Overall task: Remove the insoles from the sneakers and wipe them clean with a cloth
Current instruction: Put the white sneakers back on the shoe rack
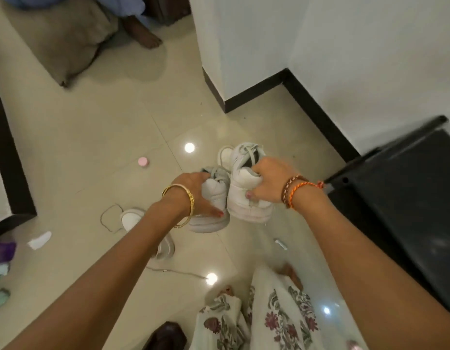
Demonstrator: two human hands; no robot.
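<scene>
From the head camera: two white sneakers held up over the shiny floor tiles [92, 137], heels toward the camera. Looks like the very start of the job (insoles probably still inside, cannot tell for sure).

Left hand [193, 190] wrapped round the heel of the left sneaker [213, 198], fingers tucked in at the top, thumb pressed on the side. Right hand [266, 183] clamped on the heel of the right sneaker [244, 195], fingers curled down into the opening, thumb on the back.

To do it well: put one sneaker down first. Hold the other steady, pull the laces loose, slide fingers inside at the heel and peel the insole out slowly, not in one yank.

Some bits of cloth [1, 274] piled at the far left edge, well apart from the sneakers. Loose shoelace [110, 218] on the floor near another white shoe [133, 218].
</scene>
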